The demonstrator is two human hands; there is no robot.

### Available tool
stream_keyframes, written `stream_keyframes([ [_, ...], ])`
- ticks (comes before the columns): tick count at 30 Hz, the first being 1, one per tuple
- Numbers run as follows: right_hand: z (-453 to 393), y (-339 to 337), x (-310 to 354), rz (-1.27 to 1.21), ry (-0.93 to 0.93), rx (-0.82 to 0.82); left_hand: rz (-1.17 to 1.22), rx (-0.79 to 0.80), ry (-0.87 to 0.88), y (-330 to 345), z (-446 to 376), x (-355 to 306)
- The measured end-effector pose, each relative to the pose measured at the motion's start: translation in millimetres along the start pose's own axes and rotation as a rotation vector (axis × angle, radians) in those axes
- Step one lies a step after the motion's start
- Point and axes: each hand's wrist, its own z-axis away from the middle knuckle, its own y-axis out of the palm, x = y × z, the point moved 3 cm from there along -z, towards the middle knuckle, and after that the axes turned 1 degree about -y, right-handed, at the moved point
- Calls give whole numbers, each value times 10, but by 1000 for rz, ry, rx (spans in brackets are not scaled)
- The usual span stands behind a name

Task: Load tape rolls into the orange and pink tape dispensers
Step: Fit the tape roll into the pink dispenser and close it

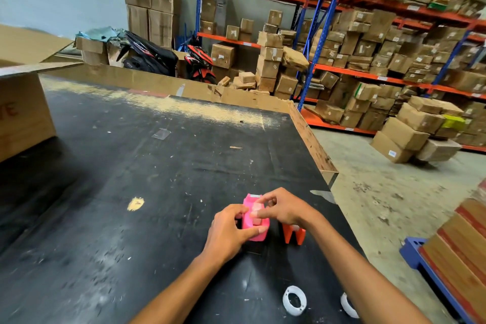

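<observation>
The pink tape dispenser (253, 221) stands on the black table (136, 166), its metal cutter end pointing away from me. My left hand (229, 231) grips its near left side, thumb under the base edge. My right hand (282, 208) reaches over its top, fingertips pinching at a pale tape roll seated inside. The orange dispenser (294, 235) stands just right of the pink one, partly hidden under my right wrist. Two white tape roll cores lie near the table's front edge: one (294, 300) lies flat, the other (348, 305) is half hidden by my right forearm.
A large cardboard box (23, 110) stands at the table's left. A raised cardboard rim (313, 144) runs along the far and right table edges. Shelves packed with cartons and parked scooters fill the background. Stacked boxes on a blue pallet (431, 268) sit at the right.
</observation>
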Motion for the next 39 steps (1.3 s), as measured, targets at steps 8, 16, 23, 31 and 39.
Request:
stream_keyframes([
  [8,-164,-51,75,39,-190,-45,12,-1,25,2,32,-40],
  [16,-525,-149,74,81,-259,-44,12,-11,4,15,57,-7],
  [23,-717,-150,-25,93,-188,123,3,-20,-8,8,78,-6],
  [31,-834,-132,-60,106,-79,235,-5,-10,-11,7,101,-93],
  [39,-733,-151,-17,57,-27,167,-17,2,-28,25,86,-127],
])
